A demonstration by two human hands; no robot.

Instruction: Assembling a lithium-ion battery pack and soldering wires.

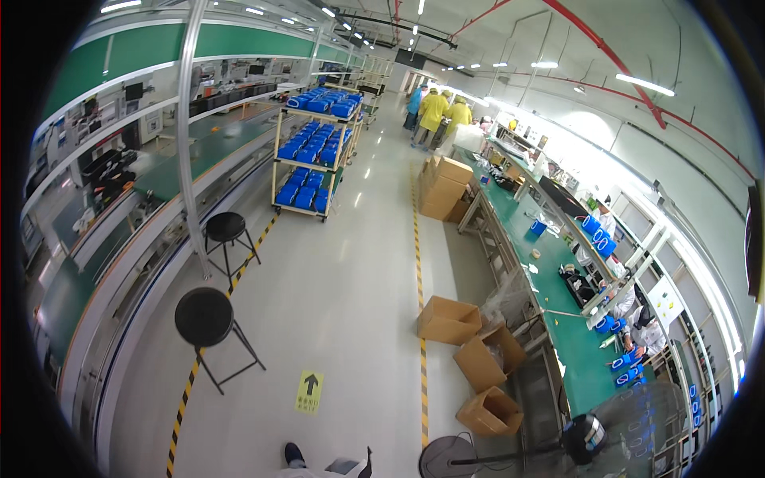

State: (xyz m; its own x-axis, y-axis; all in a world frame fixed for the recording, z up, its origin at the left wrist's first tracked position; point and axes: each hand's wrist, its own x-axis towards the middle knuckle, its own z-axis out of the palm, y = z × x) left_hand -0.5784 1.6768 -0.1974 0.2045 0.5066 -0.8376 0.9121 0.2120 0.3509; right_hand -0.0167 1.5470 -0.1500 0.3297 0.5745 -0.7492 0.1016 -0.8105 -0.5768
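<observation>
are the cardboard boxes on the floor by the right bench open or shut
Open. The three cardboard boxes beside the green workbench have their flaps folded outward, tops uncovered. What is inside cannot be told.

The person's shoe [294,455] was cut off by the lower edge; small items on the far green surface [558,295] were too small to tell.

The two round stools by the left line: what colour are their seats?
Black, on black legs; the head view shows both stools.

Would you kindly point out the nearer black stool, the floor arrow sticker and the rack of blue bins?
Nearer black stool [204,315], head view, seat top.
Floor arrow sticker [310,392], head view, centre.
Rack of blue bins [313,151], head view, middle shelf.
</observation>
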